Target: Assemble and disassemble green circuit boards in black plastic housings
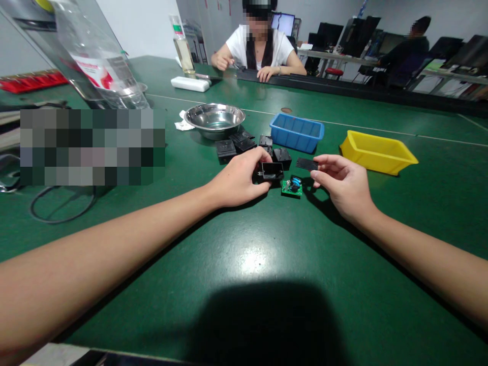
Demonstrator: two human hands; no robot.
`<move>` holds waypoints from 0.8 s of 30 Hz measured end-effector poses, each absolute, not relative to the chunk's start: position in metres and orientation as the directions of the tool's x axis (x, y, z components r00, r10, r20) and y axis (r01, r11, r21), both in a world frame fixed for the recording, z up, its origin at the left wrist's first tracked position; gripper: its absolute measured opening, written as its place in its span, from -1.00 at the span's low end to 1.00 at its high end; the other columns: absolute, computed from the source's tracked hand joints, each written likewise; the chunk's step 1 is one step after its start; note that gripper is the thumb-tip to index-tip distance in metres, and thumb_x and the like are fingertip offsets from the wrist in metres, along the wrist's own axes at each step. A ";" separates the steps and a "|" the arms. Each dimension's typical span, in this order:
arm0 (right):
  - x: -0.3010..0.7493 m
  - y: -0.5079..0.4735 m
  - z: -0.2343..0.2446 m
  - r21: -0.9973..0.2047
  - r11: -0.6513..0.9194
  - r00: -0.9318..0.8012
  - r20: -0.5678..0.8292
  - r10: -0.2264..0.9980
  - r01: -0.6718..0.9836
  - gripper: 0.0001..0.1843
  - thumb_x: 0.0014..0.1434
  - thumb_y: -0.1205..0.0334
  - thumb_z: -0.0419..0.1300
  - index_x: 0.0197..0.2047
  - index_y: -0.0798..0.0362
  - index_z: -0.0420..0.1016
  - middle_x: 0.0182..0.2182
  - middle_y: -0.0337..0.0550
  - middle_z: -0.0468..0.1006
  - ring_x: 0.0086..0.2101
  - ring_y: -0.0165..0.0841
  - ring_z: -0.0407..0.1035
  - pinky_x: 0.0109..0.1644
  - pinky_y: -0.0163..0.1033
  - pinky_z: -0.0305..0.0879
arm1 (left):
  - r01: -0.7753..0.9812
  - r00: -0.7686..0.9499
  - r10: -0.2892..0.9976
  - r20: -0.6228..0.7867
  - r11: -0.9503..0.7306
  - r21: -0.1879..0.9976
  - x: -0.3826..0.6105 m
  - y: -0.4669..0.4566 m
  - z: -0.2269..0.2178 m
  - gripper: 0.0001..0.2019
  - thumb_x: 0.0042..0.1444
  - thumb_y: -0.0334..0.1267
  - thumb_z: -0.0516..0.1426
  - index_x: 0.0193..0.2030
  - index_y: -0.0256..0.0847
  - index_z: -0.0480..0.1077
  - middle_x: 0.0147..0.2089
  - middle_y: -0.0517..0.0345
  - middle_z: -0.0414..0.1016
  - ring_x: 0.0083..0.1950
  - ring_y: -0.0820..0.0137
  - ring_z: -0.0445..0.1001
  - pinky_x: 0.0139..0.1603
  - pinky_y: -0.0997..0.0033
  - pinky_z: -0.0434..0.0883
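Note:
My left hand point(238, 179) is closed around an open black plastic housing point(272, 171) resting on the green table. My right hand point(339, 182) pinches a flat black cover plate point(307, 164) between thumb and fingertips, just right of the housing. A small green circuit board point(292, 186) with a blue round component lies on the table between both hands. Several more black housings point(238, 145) sit in a cluster just beyond my left hand.
A steel bowl point(214, 120), a blue bin point(296, 132) and a yellow bin point(375, 152) stand beyond the parts. A clear bottle point(99, 56) rises at the far left, a cable loop point(63, 203) lies left. Another person point(259, 46) sits across the table.

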State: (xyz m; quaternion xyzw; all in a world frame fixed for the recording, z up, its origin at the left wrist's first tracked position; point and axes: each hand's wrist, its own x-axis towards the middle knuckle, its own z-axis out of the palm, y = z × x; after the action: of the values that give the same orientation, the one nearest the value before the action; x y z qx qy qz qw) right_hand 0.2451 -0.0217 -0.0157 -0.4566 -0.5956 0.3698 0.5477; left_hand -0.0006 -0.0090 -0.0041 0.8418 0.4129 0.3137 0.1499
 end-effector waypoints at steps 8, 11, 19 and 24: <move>0.249 -0.015 -0.017 -0.977 0.180 0.070 0.189 0.979 0.117 -0.77 0.09 0.18 0.36 -0.53 0.09 0.55 -0.61 -0.19 0.54 -0.61 -0.45 0.38 -0.53 -0.32 0.34 | 0.591 0.471 0.775 0.422 -0.632 0.501 -0.001 -0.008 -0.005 -0.73 0.02 -0.33 0.22 -0.11 -0.23 0.35 -0.15 0.12 0.51 -0.20 0.36 0.46 -0.16 0.38 0.38; 0.248 -0.016 -0.015 -0.976 0.174 0.083 0.186 0.979 0.134 -0.75 0.11 0.18 0.36 -0.53 0.09 0.54 -0.63 -0.20 0.52 -0.63 -0.47 0.36 -0.57 -0.34 0.30 | 0.591 0.472 0.774 0.421 -0.633 0.500 -0.001 -0.008 -0.005 -0.73 0.02 -0.32 0.22 -0.11 -0.22 0.36 -0.17 0.13 0.51 -0.22 0.36 0.45 -0.18 0.38 0.37; 0.245 -0.020 -0.013 -0.982 0.156 0.080 0.165 0.983 0.109 -0.66 0.14 -0.01 0.41 -0.45 0.07 0.51 -0.67 -0.28 0.47 -0.71 -0.50 0.30 -0.70 -0.41 0.19 | 0.594 0.469 0.786 0.403 -0.618 0.516 -0.001 -0.009 -0.005 -0.73 0.01 -0.30 0.22 -0.11 -0.21 0.35 -0.18 0.14 0.51 -0.23 0.36 0.45 -0.19 0.37 0.38; 0.244 -0.022 -0.013 -0.977 0.189 0.032 0.193 0.981 0.102 -0.54 0.06 -0.17 0.46 -0.39 0.08 0.51 -0.60 -0.20 0.57 -0.66 -0.44 0.43 -0.71 -0.41 0.25 | 0.587 0.473 0.777 0.417 -0.630 0.509 -0.001 -0.008 -0.005 -0.74 0.02 -0.30 0.22 -0.11 -0.22 0.36 -0.17 0.13 0.51 -0.22 0.36 0.46 -0.18 0.37 0.38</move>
State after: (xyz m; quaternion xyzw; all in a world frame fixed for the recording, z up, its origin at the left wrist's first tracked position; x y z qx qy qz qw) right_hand 0.2439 -0.0224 -0.0126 -0.4840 -0.5592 0.4136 0.5310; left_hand -0.0011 -0.0084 -0.0048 0.8450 0.4034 0.3179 0.1493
